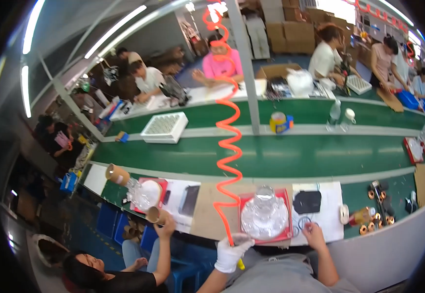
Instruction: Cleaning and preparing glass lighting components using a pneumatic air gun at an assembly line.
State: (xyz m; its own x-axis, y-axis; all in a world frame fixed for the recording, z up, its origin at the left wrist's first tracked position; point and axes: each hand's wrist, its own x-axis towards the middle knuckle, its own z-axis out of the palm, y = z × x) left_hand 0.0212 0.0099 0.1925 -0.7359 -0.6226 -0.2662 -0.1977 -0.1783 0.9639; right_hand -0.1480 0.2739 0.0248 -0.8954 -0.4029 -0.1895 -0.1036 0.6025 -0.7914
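Note:
My left hand (234,251), in a white glove, is closed round the lower end of an orange coiled air hose (229,146). A yellow tip (241,264) pokes out below the glove. Just beyond it, a clear, round, tiered piece (264,217) sits in a red square tray (289,205) at the bench edge. My bare right hand (315,237) is to the right of that tray, its fingers drawn together beside thin dark rings (298,228) on a white sheet (329,210). What its fingertips hold is too small to make out. A flat black piece (307,202) lies beyond the rings.
Black and copper-coloured parts (381,205), a bottle (362,216) and a white oval device (344,214) stand right. At left, a co-worker's hand (166,227) holds a cardboard tube (155,215) near another clear piece (143,194). A green conveyor (173,156) runs behind, with people beyond.

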